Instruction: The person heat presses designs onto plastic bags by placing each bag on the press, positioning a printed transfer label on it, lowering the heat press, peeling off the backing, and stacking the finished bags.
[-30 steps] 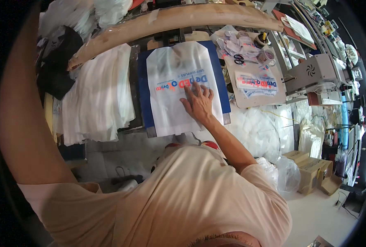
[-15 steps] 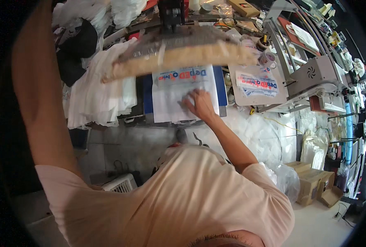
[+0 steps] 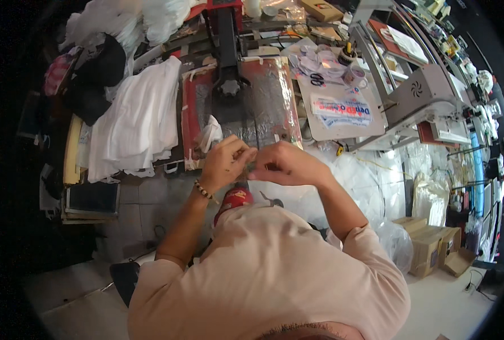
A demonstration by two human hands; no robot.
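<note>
My left hand (image 3: 224, 163), with a beaded bracelet at the wrist, and my right hand (image 3: 290, 163) meet over the near edge of a heat press. The fingers of both are curled inward and pinched; whatever lies between them is too small or hidden to name. Under and beyond them is the press's upper plate (image 3: 269, 93), foil-covered with worn reddish edges. A black arm with a round knob (image 3: 229, 88) crosses its top. Beside my left fingers, a crumpled white cloth (image 3: 209, 134) rests on the plate. The surface below the plate is hidden.
White fabric (image 3: 135, 119) lies piled left of the press, near a black cloth (image 3: 96, 82). To the right, a pale board (image 3: 328, 132) bears printed transfer sheets (image 3: 342, 110) and black scissors (image 3: 317, 79). A grey machine (image 3: 430, 93) and cardboard boxes (image 3: 427, 249) stand farther right.
The press plate has swung over and now covers the white printed fabric. My left arm has come down from the upper left, and my right hand has left the fabric to meet my left.
</note>
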